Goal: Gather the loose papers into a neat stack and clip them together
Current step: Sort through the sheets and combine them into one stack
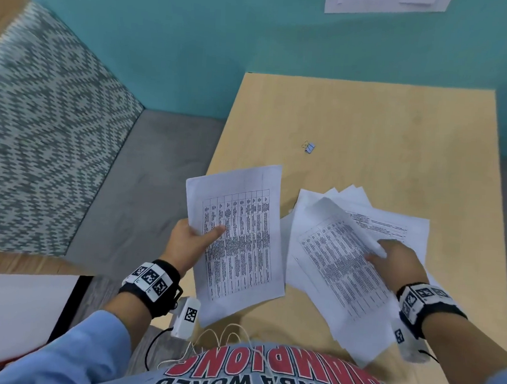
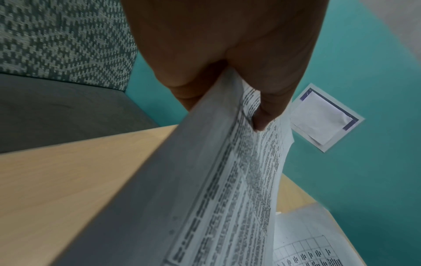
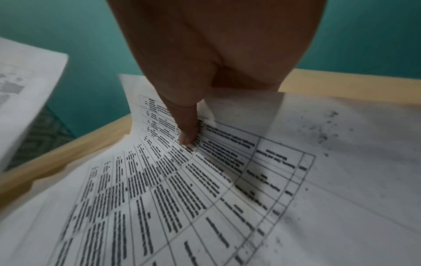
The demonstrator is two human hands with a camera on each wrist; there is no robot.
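Two lots of paper are in play: the sheets in your left hand (image 1: 190, 241), lifted clear of the table (image 1: 369, 124) at its near-left corner, and the fanned pile (image 1: 360, 228) lying on the tabletop under your right hand (image 1: 396, 261). Your left hand grasps its held sheets (image 1: 237, 235) at one edge, thumb on top across the printed grid and fingers beneath; the left wrist view confirms that pinch. Your right hand pinches the top sheet (image 1: 340, 250) of the pile, thumb pressing the printed side while the sheet's corner curls up over the fingers.

The likeliest trouble is a crease. That top sheet is already bowed, and if you drag it sideways while squeezing, it could fold or tear at the pinch. Pulling it may also carry the sheets below with it, and the pile already overhangs the near table edge, so some could slide off toward you.

Your left-hand sheets are held at one edge only and sag; a loosened thumb lets them splay or drop.

The binder clip (image 1: 308, 147) lies on the table beyond the papers, well apart from both hands. Reaching for it before the edges are squared would, I judge, clamp a crooked stack.
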